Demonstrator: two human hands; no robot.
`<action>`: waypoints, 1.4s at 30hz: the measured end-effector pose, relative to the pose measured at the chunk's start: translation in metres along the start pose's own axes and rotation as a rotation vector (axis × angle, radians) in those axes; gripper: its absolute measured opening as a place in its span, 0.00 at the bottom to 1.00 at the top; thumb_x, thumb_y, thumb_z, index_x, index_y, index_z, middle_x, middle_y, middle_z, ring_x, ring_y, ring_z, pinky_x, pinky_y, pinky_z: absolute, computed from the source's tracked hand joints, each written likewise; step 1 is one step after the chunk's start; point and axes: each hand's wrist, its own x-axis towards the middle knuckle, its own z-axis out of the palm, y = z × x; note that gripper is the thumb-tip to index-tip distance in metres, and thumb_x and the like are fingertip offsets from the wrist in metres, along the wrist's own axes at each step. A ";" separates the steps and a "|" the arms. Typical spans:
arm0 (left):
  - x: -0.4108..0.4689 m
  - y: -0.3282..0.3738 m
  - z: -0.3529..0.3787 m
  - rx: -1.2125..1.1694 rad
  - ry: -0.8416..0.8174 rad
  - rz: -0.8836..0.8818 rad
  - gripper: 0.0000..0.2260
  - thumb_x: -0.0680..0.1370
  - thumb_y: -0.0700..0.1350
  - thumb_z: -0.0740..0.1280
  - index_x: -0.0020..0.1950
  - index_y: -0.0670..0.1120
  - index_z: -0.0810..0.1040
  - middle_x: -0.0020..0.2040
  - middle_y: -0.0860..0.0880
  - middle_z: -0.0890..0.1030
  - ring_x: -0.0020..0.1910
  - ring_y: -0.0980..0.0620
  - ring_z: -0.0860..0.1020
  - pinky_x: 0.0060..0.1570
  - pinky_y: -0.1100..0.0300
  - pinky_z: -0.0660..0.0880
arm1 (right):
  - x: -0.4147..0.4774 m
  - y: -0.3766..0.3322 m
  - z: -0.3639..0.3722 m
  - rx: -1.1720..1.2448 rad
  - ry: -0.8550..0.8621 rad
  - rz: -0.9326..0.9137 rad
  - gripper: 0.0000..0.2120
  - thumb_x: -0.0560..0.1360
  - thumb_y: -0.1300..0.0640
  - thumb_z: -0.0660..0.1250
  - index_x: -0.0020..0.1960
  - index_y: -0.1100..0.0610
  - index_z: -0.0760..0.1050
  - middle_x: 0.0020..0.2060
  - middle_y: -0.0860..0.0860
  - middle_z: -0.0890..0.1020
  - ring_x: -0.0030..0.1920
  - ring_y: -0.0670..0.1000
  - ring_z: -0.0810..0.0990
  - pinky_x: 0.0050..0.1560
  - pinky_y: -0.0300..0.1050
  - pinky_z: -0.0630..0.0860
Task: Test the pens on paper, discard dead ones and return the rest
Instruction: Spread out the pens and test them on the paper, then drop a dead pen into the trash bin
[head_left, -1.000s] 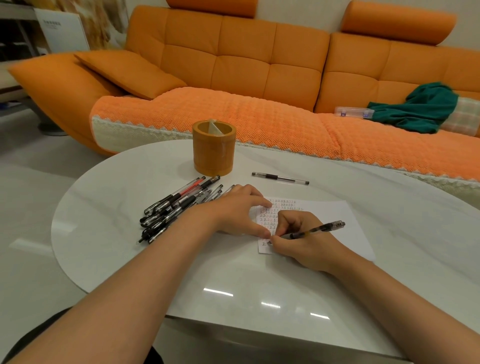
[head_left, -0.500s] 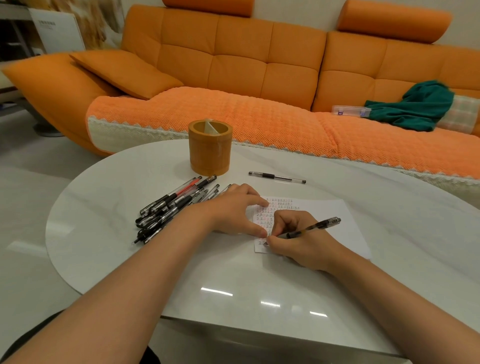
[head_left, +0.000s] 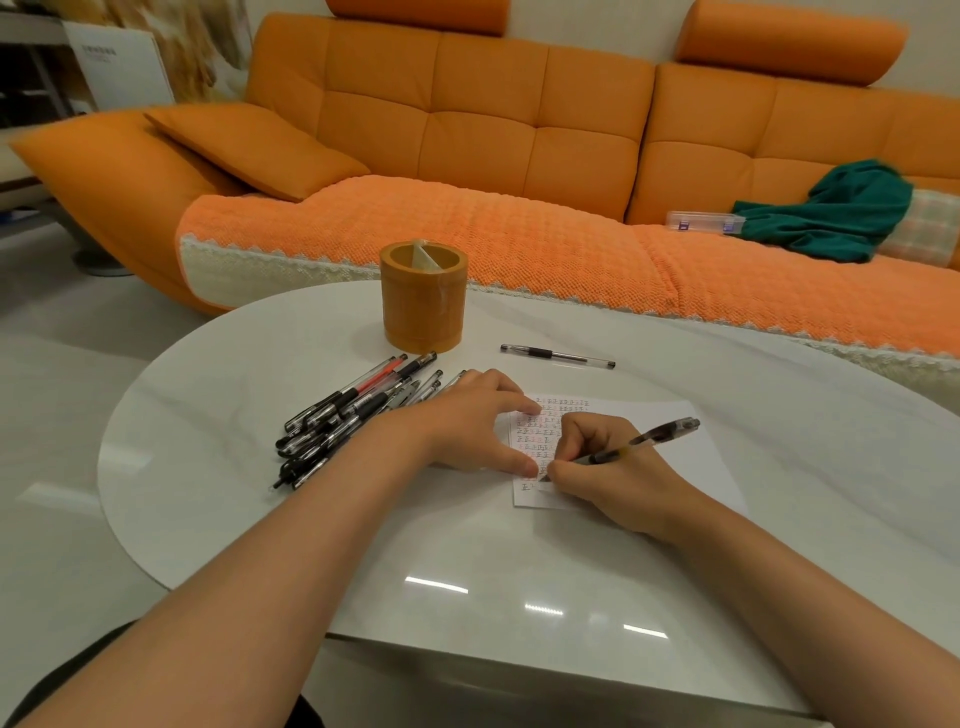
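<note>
My right hand (head_left: 605, 462) grips a clear black-ink pen (head_left: 657, 435), its tip down on a white sheet of paper (head_left: 691, 457) covered with rows of small test marks. My left hand (head_left: 467, 421) lies flat on the sheet's left edge, fingers spread, holding it down. A pile of several black and red pens (head_left: 353, 410) lies to the left of that hand. One capped pen (head_left: 557, 356) lies alone beyond the paper. An orange round pen holder (head_left: 422, 296) stands at the back of the white table (head_left: 218, 467).
An orange sofa (head_left: 519, 135) runs behind the table, with a green cloth (head_left: 836, 213) and a clear plastic box (head_left: 701, 222) on its seat at the right. The table's near edge is just below my forearms.
The pen in my right hand has shifted slightly as it writes on the paper. My left hand stays pressed on the sheet.
</note>
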 end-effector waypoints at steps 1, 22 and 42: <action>0.000 0.000 0.000 -0.002 -0.002 -0.001 0.35 0.71 0.64 0.73 0.76 0.60 0.66 0.72 0.58 0.62 0.73 0.55 0.56 0.72 0.51 0.61 | 0.000 -0.001 -0.001 0.031 0.020 0.010 0.10 0.69 0.66 0.70 0.34 0.63 0.70 0.26 0.51 0.73 0.27 0.47 0.69 0.29 0.38 0.66; -0.011 0.003 0.003 0.025 0.078 0.019 0.22 0.75 0.61 0.70 0.68 0.61 0.73 0.73 0.59 0.63 0.73 0.57 0.58 0.71 0.51 0.62 | 0.001 -0.021 -0.035 -1.045 0.181 -0.195 0.11 0.76 0.38 0.64 0.48 0.44 0.75 0.41 0.43 0.81 0.42 0.46 0.79 0.40 0.45 0.75; -0.039 0.002 -0.005 0.441 0.422 -0.284 0.12 0.82 0.51 0.61 0.65 0.54 0.74 0.59 0.52 0.75 0.60 0.50 0.71 0.58 0.55 0.68 | -0.005 -0.017 -0.029 -0.988 0.125 0.003 0.15 0.82 0.41 0.57 0.53 0.52 0.73 0.48 0.49 0.79 0.46 0.53 0.77 0.44 0.49 0.72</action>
